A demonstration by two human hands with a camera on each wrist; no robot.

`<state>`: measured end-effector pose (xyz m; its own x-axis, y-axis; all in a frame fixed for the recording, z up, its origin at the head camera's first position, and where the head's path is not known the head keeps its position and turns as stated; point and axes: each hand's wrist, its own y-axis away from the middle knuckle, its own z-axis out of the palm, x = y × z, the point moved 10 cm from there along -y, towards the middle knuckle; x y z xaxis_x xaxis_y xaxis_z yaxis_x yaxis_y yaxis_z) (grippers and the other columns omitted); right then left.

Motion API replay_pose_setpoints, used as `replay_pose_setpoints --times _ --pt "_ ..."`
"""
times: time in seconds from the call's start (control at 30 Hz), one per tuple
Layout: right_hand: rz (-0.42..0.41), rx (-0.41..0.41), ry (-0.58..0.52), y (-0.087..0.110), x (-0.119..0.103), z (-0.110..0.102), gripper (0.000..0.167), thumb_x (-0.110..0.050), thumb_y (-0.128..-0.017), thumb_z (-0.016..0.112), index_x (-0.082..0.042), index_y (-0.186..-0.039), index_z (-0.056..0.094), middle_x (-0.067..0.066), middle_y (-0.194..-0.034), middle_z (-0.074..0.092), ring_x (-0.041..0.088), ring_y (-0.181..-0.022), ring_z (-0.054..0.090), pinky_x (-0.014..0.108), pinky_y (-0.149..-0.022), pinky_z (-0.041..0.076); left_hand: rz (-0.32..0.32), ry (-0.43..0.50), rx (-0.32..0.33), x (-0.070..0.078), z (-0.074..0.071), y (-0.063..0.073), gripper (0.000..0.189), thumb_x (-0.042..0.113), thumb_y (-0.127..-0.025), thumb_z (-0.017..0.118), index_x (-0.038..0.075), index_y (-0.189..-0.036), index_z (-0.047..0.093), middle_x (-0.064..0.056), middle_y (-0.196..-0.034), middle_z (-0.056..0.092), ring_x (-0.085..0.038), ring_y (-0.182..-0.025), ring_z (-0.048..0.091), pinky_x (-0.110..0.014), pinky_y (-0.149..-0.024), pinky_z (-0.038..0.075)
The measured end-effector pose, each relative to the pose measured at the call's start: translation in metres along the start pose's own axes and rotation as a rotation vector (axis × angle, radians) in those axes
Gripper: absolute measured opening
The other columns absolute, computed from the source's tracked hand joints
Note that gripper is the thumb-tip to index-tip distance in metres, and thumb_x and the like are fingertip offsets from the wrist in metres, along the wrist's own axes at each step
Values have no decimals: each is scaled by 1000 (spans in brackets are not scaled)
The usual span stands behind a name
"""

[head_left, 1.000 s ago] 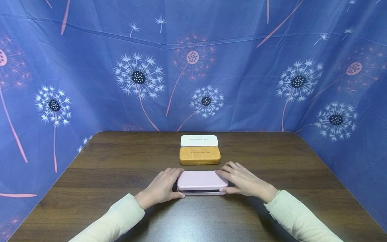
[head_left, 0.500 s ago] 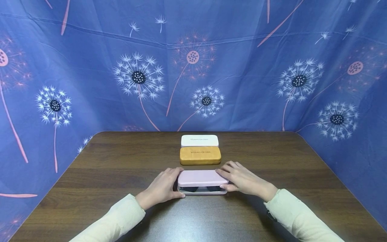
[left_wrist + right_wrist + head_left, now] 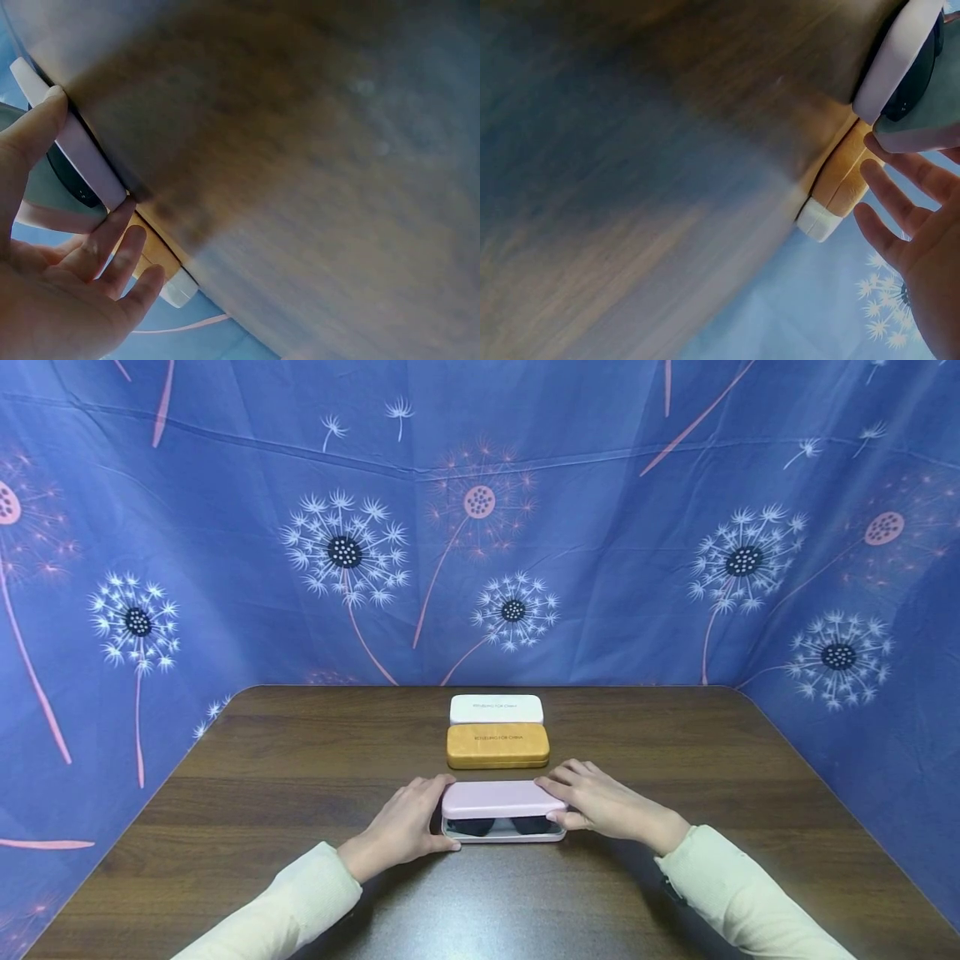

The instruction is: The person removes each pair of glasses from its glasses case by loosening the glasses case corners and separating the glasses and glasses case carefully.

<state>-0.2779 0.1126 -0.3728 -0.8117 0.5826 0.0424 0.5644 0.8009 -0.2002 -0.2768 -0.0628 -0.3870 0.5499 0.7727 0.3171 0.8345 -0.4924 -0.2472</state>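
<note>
A pink glasses case [image 3: 504, 798] rests on the table with its lid tilted partly up. Dark sunglasses [image 3: 474, 827] show in the gap between lid and base; the wrist views also catch a dark lens [image 3: 71, 180]. At the left end, my left hand [image 3: 401, 824] holds the case, thumb on the front of the base and fingers toward the back corner. My right hand [image 3: 600, 803] grips the right end, its thumb at the front edge of the raised lid and fingers at the back corner. In the right wrist view several fingers [image 3: 889, 199] spread beside the lid.
Behind the pink case lies a mustard-yellow glasses case [image 3: 498, 747] with printed lettering. A white case [image 3: 496, 708] sits right behind that one. The brown wooden table [image 3: 315, 735] ends at a blue dandelion-print cloth [image 3: 600, 610] at the back and sides.
The lid of the pink case has come up from nearly closed, with my right thumb rising with it, so the sunglasses show. My left hand has stayed in place.
</note>
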Motion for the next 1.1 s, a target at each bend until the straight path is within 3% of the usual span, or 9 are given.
replay_pose_setpoints --times 0.4,0.7,1.1 --pt "-6 -19 -69 -5 3 -1 43 -31 -88 53 -5 -122 57 9 -109 62 23 -100 53 44 -85 44 -18 11 -9 -2 2 -1 78 42 -59 83 10 -120 48 -5 -109 63 -23 -100 57 -41 -86 46" --pt "52 -100 -155 -7 11 6 43 -32 -92 49 -4 -124 55 10 -114 60 24 -105 51 47 -88 42 -19 2 1 -2 1 -1 79 41 -58 83 8 -121 48 -5 -109 63 -23 -99 57 -40 -85 46" --pt "83 -109 -211 -10 18 8 42 -34 -93 47 -6 -125 55 8 -113 60 22 -104 49 45 -86 41 -7 -12 26 -3 1 -1 82 43 -57 83 7 -122 48 -7 -112 63 -24 -101 56 -41 -86 45"
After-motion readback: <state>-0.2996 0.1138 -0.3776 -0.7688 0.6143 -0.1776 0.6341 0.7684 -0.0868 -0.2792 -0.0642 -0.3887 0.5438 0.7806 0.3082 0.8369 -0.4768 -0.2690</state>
